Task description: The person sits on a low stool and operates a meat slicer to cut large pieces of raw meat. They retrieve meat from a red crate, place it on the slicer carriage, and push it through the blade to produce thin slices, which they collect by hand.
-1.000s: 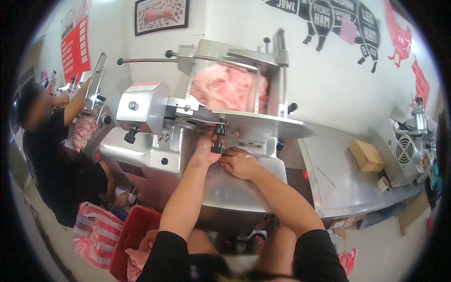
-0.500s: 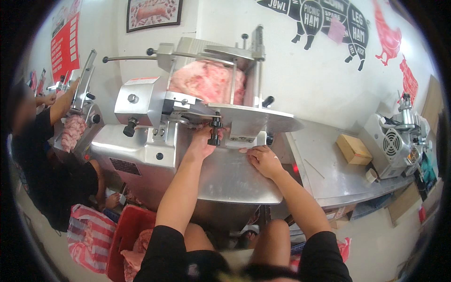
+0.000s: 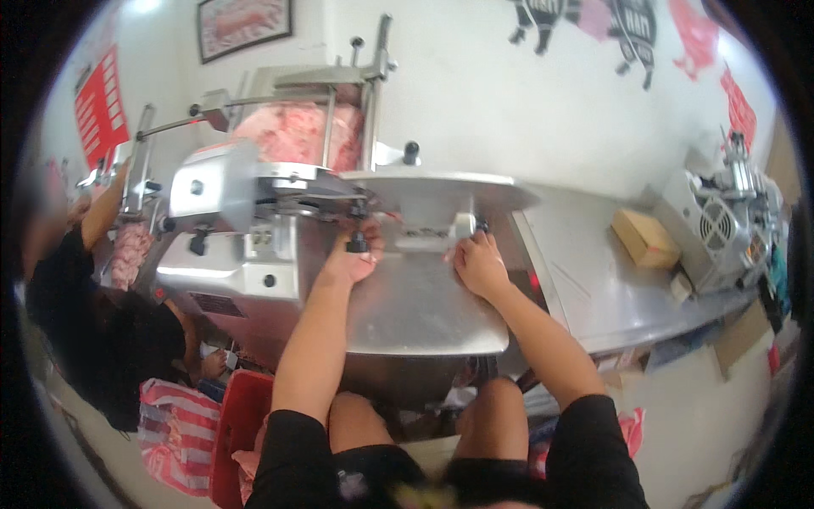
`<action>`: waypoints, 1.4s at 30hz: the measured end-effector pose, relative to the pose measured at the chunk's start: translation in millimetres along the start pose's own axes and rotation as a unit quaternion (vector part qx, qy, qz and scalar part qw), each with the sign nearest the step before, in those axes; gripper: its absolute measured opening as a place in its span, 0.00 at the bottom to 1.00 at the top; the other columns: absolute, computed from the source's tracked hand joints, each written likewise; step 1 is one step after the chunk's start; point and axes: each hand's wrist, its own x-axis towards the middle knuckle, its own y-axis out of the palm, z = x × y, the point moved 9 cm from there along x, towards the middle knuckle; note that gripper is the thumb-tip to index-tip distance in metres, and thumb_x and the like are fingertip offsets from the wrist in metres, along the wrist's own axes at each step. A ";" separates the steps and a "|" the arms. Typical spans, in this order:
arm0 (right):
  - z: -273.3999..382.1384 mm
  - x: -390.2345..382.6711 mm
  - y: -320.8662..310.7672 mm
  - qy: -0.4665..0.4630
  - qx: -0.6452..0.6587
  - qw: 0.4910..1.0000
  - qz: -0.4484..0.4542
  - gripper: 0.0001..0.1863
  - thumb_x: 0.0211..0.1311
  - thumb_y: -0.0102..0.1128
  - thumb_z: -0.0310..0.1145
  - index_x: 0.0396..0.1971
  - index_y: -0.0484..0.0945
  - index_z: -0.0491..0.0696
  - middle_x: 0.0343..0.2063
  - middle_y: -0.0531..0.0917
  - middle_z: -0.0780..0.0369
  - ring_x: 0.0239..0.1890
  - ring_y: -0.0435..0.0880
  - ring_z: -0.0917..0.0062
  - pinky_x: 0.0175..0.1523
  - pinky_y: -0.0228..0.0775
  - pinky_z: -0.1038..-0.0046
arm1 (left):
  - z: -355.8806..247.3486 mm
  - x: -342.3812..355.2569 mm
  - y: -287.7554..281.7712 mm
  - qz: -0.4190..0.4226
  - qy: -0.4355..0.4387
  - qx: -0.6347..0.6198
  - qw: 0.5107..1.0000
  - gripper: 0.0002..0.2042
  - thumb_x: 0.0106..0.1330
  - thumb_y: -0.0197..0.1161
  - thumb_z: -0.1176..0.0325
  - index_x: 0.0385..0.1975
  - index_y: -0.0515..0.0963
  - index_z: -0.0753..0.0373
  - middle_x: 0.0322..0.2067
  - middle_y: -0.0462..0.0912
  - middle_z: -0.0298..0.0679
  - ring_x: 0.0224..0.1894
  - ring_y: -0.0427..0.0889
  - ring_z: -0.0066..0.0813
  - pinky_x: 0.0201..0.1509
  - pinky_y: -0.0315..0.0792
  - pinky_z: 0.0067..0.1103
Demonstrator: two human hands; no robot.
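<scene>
A metal meat slicer [image 3: 424, 301] stands in front of me. A large block of pink, fatty meat [image 3: 297, 136] lies in its carriage [image 3: 373, 110]. My left hand [image 3: 360, 254] is under the slicing edge, beside a black knob [image 3: 357, 243] that partly covers it; its visible fingers look stretched out and apart. At the right end of the guide plate [image 3: 441, 191], my right hand [image 3: 479, 265] has its fingers curled against a pale block below another black knob [image 3: 482, 226]. What lies inside those fingers is hidden.
A co-worker [image 3: 93, 305] sits at the left by another slicer holding rolled meat [image 3: 131, 254]. Below are a striped bag [image 3: 178, 433] and a red crate [image 3: 242, 424]. On the steel counter [image 3: 585, 254] at right stand a cardboard box [image 3: 644, 239] and another machine [image 3: 712, 225].
The carriage with the meat has slid left along the slicer. My right hand has moved up toward the knob, and the small pink piece by its fingers no longer shows. The view has shifted slightly.
</scene>
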 end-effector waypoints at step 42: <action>-84.3 -20.0 110.8 -0.040 0.353 0.860 0.367 0.30 0.53 0.77 0.36 0.59 0.81 0.50 0.55 0.85 0.56 0.53 0.85 0.65 0.61 0.75 0.66 | -7.8 -18.6 26.1 0.000 0.007 0.054 0.999 0.08 0.79 0.54 0.62 0.38 0.76 0.55 0.27 0.71 0.27 0.20 0.62 0.15 0.17 0.57 0.15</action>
